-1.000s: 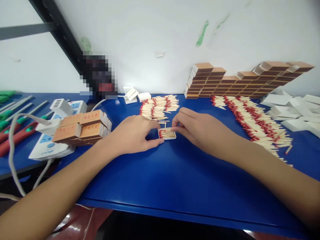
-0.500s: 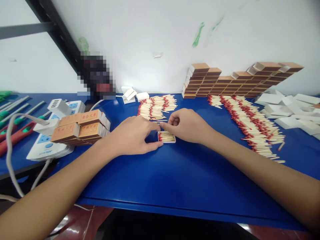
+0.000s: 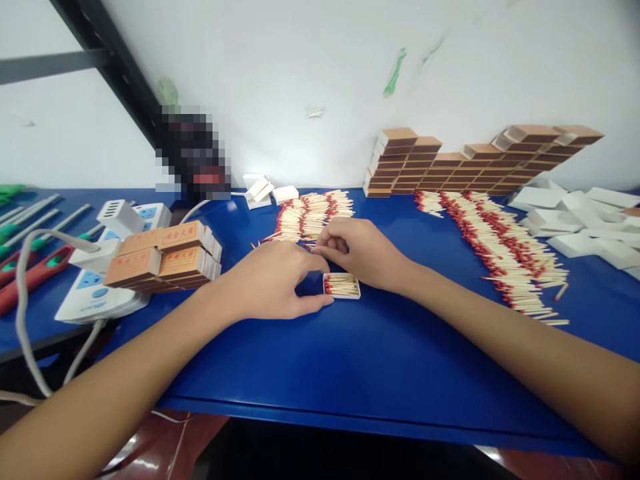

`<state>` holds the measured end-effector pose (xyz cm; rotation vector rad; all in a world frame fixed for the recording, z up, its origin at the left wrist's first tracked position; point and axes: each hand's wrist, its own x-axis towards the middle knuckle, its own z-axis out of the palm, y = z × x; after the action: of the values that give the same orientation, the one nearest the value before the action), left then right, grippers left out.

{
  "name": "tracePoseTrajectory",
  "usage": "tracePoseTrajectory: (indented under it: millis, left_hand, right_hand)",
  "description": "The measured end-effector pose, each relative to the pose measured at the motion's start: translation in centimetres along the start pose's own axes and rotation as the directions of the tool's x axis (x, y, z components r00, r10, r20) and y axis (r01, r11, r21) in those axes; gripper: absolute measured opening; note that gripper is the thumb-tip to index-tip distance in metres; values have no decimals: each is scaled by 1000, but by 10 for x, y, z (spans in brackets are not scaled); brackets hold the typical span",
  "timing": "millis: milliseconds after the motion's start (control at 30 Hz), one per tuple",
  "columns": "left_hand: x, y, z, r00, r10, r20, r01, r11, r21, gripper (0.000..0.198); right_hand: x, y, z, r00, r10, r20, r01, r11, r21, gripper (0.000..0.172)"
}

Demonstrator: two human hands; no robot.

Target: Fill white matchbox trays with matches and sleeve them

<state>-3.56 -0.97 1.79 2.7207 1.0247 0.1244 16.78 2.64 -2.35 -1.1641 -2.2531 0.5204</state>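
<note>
Head view: the right hand (image 3: 361,251), fingers bunched, hold unclear, has left the tray (image 3: 346,297) pinched in the left hand (image 3: 278,283) for matches (image 3: 306,213) beyond those fingertips, seemingly pausing work inside.

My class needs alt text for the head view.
Left hand brackets one end of a white tray of red-tipped matches on a blue table, right hand just beyond it. Loose matches lie behind; stacked matchboxes stand by a wall.

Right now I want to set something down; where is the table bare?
The widest free patch of blue table lies between the matchbox tray and its front edge. A smaller one separates the middle match pile from the right match pile. It's crowded back right, with stacked boxes and white trays, and left, around the power strip.
</note>
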Motion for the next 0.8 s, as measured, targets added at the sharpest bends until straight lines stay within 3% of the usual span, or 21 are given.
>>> tracePoseTrajectory:
  millis: [167, 367, 667, 800]
  left_hand:
    - [1, 0, 1, 1000, 6, 1, -6, 1000, -9, 28]
    - [2, -1, 1, 1000, 15, -7, -15, 1000, -4, 28]
    - [2, -7, -1, 994, -90, -62, 93, 995, 47, 34]
    - [3, -9, 1, 991, -108, -83, 112, 993, 42, 35]
  right_hand:
    - [0, 4, -2, 1000, 18, -6, -18, 1000, 26, 8]
    - [-3, 3, -8, 993, 84, 78, -81, 996, -43, 13]
    - [-18, 7, -34, 999, -27, 35, 32, 990, -134, 14]
    - [-25, 3, -33, 996, -69, 62, 77, 989, -124, 8]
